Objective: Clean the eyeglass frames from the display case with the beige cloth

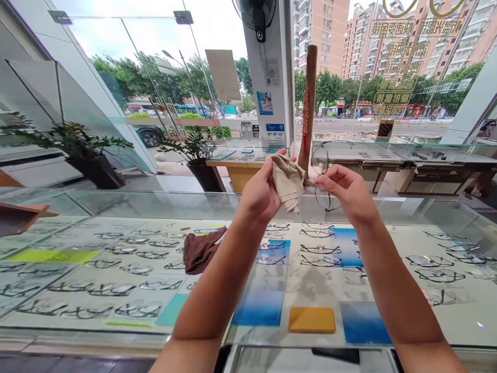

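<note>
Gold window lettering [404,52] is seen from behind and mirrored, so I can't read it. Both arms are stretched forward above the glass desk [427,331]: left hand [261,194] fingers clenched on a beige cloth [289,184], right hand [345,189] fingers pinching the glasses [321,165] just beside it. Glasses are in mid-air, with a thin dark rim, clear lenses and one temple hanging down; a brown rag [200,251] lies on the desk below.

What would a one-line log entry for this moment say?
left hand: holds beige cloth | right hand: holds glasses | below: glass counter, brown cloth lying on it
</note>
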Demonstrator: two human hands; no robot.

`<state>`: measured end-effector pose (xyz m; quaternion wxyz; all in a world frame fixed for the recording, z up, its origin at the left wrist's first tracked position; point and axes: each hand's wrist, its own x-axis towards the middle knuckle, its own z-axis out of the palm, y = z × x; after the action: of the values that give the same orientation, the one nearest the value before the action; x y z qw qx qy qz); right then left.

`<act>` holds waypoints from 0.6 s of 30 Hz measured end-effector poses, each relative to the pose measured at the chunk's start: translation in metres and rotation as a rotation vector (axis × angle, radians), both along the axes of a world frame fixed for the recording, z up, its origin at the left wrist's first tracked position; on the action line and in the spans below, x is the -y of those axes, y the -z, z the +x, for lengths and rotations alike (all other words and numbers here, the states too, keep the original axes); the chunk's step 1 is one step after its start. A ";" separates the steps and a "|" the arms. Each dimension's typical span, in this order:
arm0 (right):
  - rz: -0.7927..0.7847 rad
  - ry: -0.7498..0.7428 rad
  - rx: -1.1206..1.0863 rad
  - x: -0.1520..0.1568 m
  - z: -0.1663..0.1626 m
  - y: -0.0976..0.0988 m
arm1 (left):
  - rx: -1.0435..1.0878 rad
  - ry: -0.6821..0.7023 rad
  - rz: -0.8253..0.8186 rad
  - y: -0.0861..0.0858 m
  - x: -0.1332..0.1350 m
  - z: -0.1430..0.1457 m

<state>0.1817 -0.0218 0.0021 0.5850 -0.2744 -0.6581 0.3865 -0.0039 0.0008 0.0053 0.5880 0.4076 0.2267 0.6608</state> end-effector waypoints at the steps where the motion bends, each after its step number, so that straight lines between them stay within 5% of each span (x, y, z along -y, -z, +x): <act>1: 0.069 0.060 0.091 0.002 -0.005 0.002 | -0.006 0.016 0.000 0.000 0.002 0.001; 7: 0.457 0.488 0.824 0.011 -0.036 0.014 | -0.017 0.091 0.028 0.002 0.008 0.004; 14: 0.552 0.506 1.107 0.014 -0.039 0.016 | -0.028 0.137 0.040 -0.002 0.010 -0.001; 18: 0.482 0.360 1.092 0.022 -0.031 0.009 | 0.000 0.099 0.049 -0.003 0.012 0.000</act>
<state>0.1503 -0.0433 -0.0065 0.2655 -0.3994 -0.8744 -0.0736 -0.0040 -0.0110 0.0087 0.6096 0.4328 0.1901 0.6363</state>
